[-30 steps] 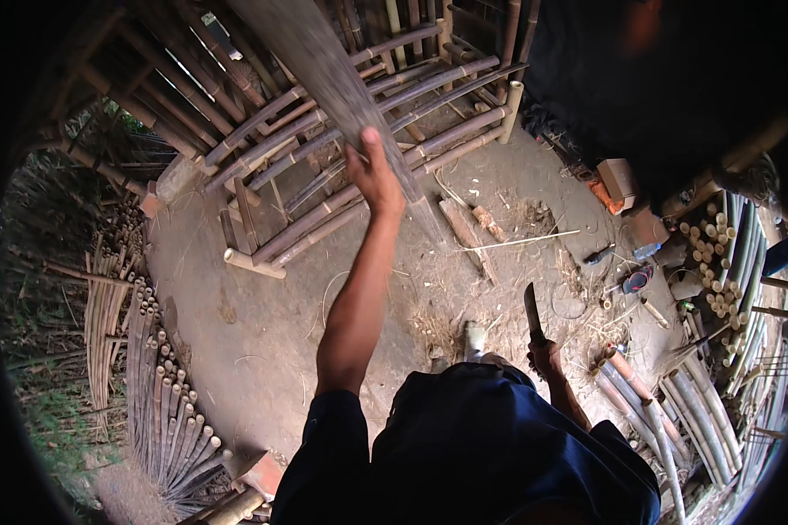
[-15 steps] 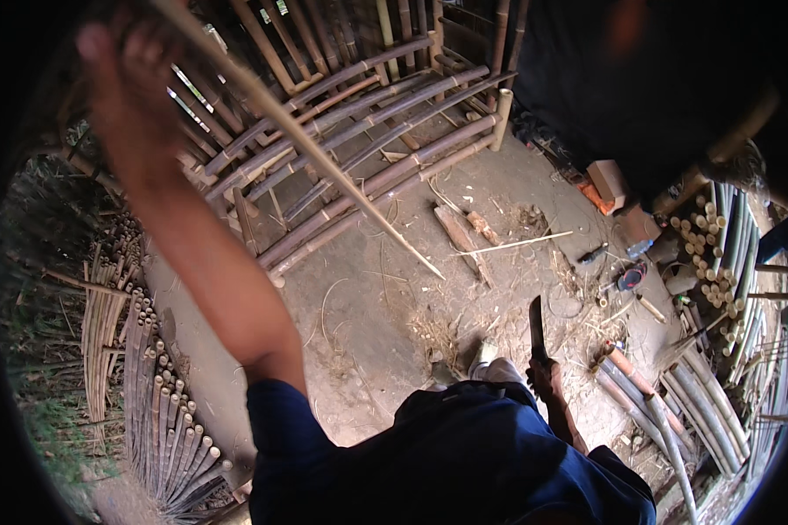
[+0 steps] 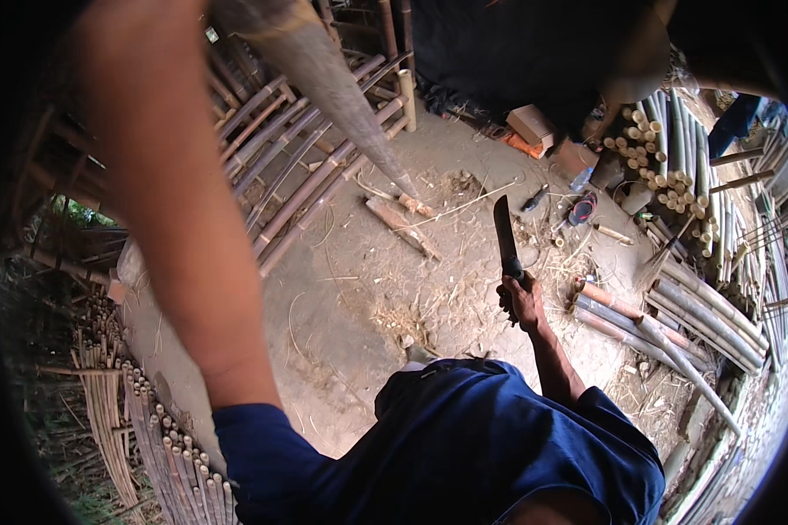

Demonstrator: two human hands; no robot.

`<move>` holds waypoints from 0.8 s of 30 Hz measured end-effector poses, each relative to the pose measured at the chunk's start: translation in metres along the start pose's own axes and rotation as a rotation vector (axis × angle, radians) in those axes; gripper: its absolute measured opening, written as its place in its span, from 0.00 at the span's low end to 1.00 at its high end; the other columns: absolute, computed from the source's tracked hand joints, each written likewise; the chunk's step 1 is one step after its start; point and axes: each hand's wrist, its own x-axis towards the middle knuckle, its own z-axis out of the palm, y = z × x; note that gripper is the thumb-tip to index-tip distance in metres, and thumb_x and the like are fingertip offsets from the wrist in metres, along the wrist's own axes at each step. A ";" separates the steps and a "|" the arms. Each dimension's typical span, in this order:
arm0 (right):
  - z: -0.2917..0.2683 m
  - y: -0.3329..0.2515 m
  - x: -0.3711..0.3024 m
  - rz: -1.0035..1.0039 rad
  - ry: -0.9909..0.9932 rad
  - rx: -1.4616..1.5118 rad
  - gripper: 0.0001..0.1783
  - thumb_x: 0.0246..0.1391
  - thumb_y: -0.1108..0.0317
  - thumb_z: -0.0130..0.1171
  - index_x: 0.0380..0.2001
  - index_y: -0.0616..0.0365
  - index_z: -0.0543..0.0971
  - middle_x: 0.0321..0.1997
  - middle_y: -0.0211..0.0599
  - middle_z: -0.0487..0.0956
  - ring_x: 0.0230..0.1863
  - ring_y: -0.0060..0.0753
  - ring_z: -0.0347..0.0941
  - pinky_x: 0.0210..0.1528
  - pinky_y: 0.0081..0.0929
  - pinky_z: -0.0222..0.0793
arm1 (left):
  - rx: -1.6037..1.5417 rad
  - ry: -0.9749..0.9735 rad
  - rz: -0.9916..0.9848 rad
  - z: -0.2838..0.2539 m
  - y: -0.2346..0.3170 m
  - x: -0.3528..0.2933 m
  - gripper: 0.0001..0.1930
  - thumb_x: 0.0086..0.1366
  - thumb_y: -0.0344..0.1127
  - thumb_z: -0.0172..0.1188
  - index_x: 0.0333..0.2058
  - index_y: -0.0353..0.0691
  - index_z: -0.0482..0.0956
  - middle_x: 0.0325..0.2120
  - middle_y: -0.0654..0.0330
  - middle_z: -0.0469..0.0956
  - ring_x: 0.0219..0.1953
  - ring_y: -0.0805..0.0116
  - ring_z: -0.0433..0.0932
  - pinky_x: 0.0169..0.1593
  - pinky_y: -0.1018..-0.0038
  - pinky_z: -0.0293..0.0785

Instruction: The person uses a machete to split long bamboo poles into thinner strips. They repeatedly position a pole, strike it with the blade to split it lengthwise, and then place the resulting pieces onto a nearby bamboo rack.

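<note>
My right hand (image 3: 523, 299) is closed round the dark handle of a machete (image 3: 505, 236), its wide dark blade pointing up and away from me. My left forearm (image 3: 193, 262) rises large and blurred along the left, and its hand lies beyond the upper edge. Near that arm's upper end, a grey bamboo pole (image 3: 333, 83) slants down across the view, thick at the top and narrowing toward the ground. Whether my left hand holds it is hidden.
A bamboo bench frame (image 3: 315, 175) stands at the far left. Cut bamboo poles (image 3: 700, 324) lie in stacks at right, more poles (image 3: 171, 455) at lower left. On the dirt floor are split wood pieces (image 3: 403, 226), shavings (image 3: 403, 319), a cardboard box (image 3: 530, 124) and a bottle (image 3: 580, 179).
My right hand has lifted the machete up and away from my body. My left arm has come closer to the view, its hand passing out of sight. The slanting pole now looks much thicker.
</note>
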 end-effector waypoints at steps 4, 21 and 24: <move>-0.072 -0.030 -0.016 -0.147 0.076 0.076 0.21 0.57 0.60 0.56 0.45 0.66 0.68 0.34 0.44 0.80 0.27 0.32 0.79 0.24 0.26 0.76 | -0.035 0.088 0.012 0.098 -0.047 -0.035 0.21 0.62 0.52 0.65 0.30 0.36 0.80 0.21 0.69 0.75 0.24 0.80 0.70 0.29 0.83 0.65; -0.160 -0.254 -0.135 -1.022 0.275 -0.400 0.31 0.54 0.79 0.55 0.61 0.59 0.62 0.35 0.47 0.80 0.36 0.42 0.80 0.40 0.34 0.76 | -0.576 -0.719 -0.588 0.193 0.001 -0.198 0.20 0.47 0.31 0.53 0.40 0.28 0.75 0.33 0.49 0.79 0.35 0.61 0.79 0.44 0.66 0.76; -0.162 -0.270 -0.140 -1.148 0.227 -0.411 0.35 0.49 0.78 0.56 0.61 0.58 0.60 0.30 0.61 0.77 0.32 0.63 0.76 0.33 0.54 0.71 | -0.559 -0.664 -0.552 0.195 0.007 -0.210 0.25 0.57 0.51 0.53 0.41 0.30 0.74 0.28 0.54 0.76 0.31 0.64 0.77 0.40 0.68 0.74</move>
